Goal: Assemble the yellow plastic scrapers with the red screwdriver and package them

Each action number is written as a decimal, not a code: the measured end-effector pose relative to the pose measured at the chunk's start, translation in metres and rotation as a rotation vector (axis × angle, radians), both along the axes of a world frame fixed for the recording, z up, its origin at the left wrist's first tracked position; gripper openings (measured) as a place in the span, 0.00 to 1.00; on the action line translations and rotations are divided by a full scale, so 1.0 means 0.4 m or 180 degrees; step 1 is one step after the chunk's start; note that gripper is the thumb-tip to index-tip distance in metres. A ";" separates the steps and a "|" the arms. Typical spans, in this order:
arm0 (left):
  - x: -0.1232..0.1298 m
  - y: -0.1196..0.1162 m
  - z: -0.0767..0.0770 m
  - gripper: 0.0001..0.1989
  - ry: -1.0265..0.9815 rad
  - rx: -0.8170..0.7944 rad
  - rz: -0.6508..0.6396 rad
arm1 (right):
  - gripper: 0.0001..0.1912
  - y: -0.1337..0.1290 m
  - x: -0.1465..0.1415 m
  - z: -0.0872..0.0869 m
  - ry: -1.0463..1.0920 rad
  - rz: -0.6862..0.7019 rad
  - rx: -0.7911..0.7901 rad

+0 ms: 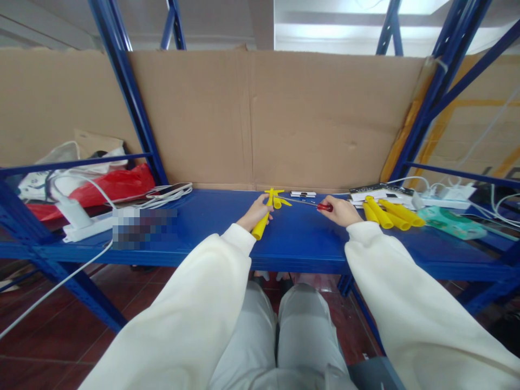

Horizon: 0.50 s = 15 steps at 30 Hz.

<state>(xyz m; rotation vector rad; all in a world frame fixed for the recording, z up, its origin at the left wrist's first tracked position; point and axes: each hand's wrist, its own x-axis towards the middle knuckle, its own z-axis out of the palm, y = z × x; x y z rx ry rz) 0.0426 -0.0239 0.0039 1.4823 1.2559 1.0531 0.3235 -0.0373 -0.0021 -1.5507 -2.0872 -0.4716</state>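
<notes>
Near the middle of the blue shelf, my left hand (257,212) is closed on a yellow plastic piece (260,227) that has a tube pointing toward me and several short arms at its far end. My right hand (341,212) is wrapped round the red handle of a screwdriver (324,207). Its long metal shaft points left, and the tip reaches the yellow piece by my left fingers. Small screws (304,202) lie on the shelf just beyond the shaft, close to a small white and black object (303,194).
Several yellow tubes (400,215) lie at the right beside a green packet (453,222), papers (379,192) and a white power strip (442,201). Another power strip (95,223), cables and a red bag (114,184) are at the left. Cardboard (284,119) stands behind, between blue posts.
</notes>
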 end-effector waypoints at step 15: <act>-0.001 -0.016 0.014 0.34 0.0027 -0.0043 0.0018 | 0.11 0.006 0.000 -0.006 0.0071 0.0155 -0.0213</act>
